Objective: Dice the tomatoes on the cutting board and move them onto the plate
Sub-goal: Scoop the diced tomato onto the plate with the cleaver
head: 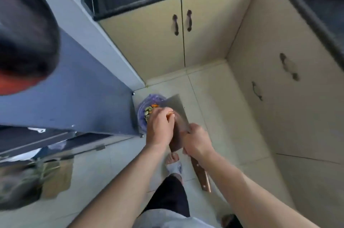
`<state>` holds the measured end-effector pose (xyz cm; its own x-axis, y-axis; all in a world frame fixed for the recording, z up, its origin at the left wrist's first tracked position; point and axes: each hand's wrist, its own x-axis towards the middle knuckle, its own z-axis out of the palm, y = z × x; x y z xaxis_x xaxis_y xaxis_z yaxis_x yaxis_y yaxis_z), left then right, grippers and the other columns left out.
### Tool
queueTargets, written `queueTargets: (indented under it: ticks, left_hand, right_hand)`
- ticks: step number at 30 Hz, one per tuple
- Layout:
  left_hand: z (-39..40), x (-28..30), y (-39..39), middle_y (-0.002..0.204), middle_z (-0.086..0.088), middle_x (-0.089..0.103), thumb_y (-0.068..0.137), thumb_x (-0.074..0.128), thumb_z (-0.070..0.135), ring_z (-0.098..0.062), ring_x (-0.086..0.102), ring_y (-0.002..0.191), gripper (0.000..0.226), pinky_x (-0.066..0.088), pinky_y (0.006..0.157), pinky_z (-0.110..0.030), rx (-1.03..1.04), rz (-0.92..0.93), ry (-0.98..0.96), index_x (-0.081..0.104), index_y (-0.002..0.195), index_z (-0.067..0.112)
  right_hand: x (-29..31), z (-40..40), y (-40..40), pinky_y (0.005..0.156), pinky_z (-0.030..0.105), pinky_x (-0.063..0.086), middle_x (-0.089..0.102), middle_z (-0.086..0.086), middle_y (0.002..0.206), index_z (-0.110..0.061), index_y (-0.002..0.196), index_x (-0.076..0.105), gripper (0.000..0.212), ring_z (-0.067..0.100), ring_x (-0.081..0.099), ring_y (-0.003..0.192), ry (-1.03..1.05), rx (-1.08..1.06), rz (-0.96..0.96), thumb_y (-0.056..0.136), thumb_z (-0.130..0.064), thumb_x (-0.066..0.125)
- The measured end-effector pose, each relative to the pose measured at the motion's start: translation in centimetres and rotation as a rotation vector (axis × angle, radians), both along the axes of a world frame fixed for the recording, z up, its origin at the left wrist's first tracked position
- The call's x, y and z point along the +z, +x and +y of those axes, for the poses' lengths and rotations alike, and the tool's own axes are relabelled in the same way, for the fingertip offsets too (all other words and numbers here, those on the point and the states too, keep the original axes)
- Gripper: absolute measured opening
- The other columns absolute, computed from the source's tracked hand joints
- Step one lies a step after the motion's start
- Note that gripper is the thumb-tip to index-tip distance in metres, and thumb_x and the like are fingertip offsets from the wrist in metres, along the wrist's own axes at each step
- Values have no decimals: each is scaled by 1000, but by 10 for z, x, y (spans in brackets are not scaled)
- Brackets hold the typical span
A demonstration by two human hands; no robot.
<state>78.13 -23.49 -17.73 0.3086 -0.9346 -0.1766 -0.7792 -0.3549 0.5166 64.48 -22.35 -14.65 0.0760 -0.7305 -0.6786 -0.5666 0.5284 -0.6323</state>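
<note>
Centre frame: right hand (196,140) grip clamped on cleaver (178,108) handle. Left hand (161,127) fingers curled, pressing orange pieces (169,114) against blade, above purple-lined bin (149,108).

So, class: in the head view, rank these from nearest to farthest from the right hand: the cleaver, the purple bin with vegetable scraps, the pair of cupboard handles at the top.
1. The cleaver: the right hand grips it, with the wooden handle end below the hand.
2. The purple bin: to the left, beyond the left hand.
3. The pair of cupboard handles: far up the picture, on the cream doors.
</note>
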Motion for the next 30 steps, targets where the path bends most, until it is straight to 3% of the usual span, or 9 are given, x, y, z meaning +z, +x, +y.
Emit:
queueTargets:
  ticks: [5,7,9,11,17,20,24,27,30]
  left_hand:
    - [-38,-96,85,95,-19,75,91,61,2,-38,68,92,16,51,78,-42,112,-6,183,77,90,4]
    - [-50,-130,108,109,-21,73,90,60,4,-41,67,99,25,55,82,-43,121,-15,336,77,108,9]
    - [-55,-153,126,129,-17,64,82,63,8,-41,66,109,58,61,89,-46,142,0,487,62,137,26]
    - [-55,-164,135,141,-12,59,81,60,8,-40,66,115,76,61,91,-50,121,42,579,47,151,34]
    - [-62,-58,74,140,-13,62,101,51,13,-38,61,123,42,54,100,-43,-36,80,696,63,141,16]
    - [-68,3,5,126,-3,68,102,53,16,-31,65,112,31,50,89,-32,-184,105,647,67,130,16]
    - [-50,91,-148,127,-4,72,100,58,20,-26,66,117,28,50,93,-29,-501,197,497,71,124,21]
    - [-9,157,-286,112,1,72,101,59,19,-21,67,106,23,41,80,-22,-780,283,416,72,120,24]
    - [55,205,-418,107,-1,76,101,61,19,-22,72,99,20,44,75,-22,-1049,337,378,73,113,28]
  right_hand:
    - [-55,-38,42,62,44,60,70,12,78,-16,96,59,17,29,69,63,43,-19,93,92,-25,45]
    - [-67,-49,38,49,33,54,68,11,73,-14,96,57,16,20,65,48,49,-31,139,95,-23,43]
    - [-69,-54,28,42,22,42,66,10,66,-13,95,56,16,14,57,37,67,-57,171,96,-20,42]
    - [-63,-51,16,40,19,38,66,11,65,-11,95,55,16,13,53,34,95,-101,176,96,-18,41]
    - [-13,-31,-29,39,16,35,67,14,65,-11,93,54,15,13,51,32,158,-209,171,94,-17,40]
    - [32,-11,-71,42,21,41,69,23,83,-5,100,55,18,16,55,37,126,-342,99,95,-19,45]
    - [101,49,-175,42,25,47,66,13,78,-5,96,57,18,23,63,46,-14,-621,84,94,-22,50]
    - [141,119,-277,49,36,57,68,12,80,-9,94,61,18,19,62,46,-146,-881,84,92,-25,53]
    - [175,213,-389,45,30,48,70,18,71,-14,100,61,13,20,60,43,-220,-1038,124,96,-21,51]
